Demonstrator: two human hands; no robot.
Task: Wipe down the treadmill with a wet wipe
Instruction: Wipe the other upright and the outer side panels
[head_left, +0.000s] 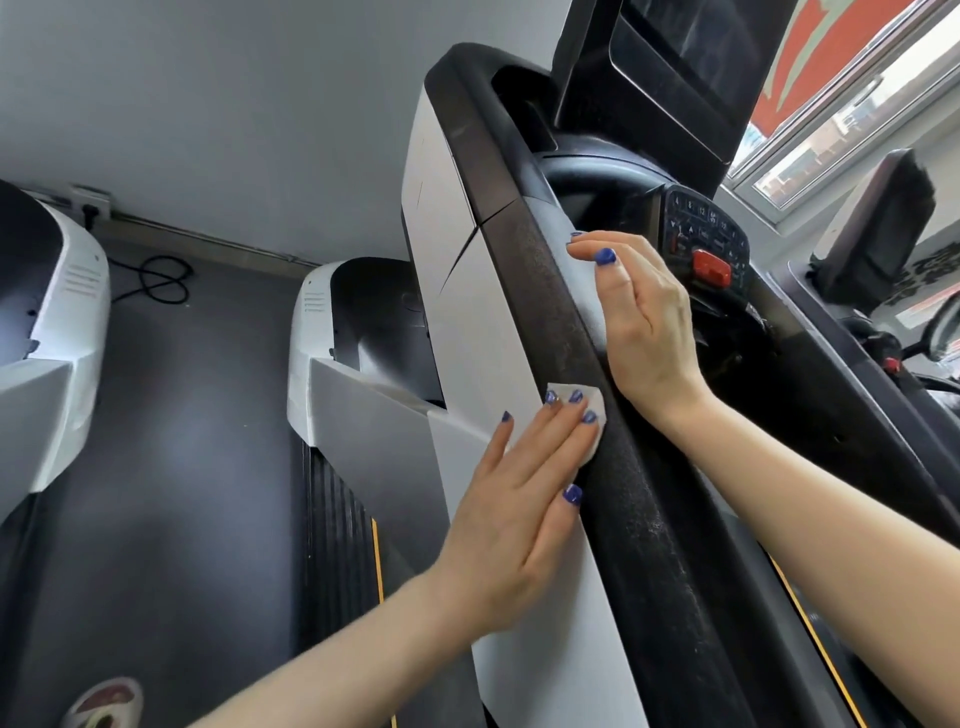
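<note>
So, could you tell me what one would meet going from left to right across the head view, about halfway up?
Neighbouring treadmill's white motor cover → black cable on the floor → this treadmill's white motor cover → white side panel → black handrail → right hand → red stop button.

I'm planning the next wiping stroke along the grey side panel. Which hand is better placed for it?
The left hand: its straight fingers already press the wet wipe flat on the grey panel. The right hand only grips the black handrail.
</note>
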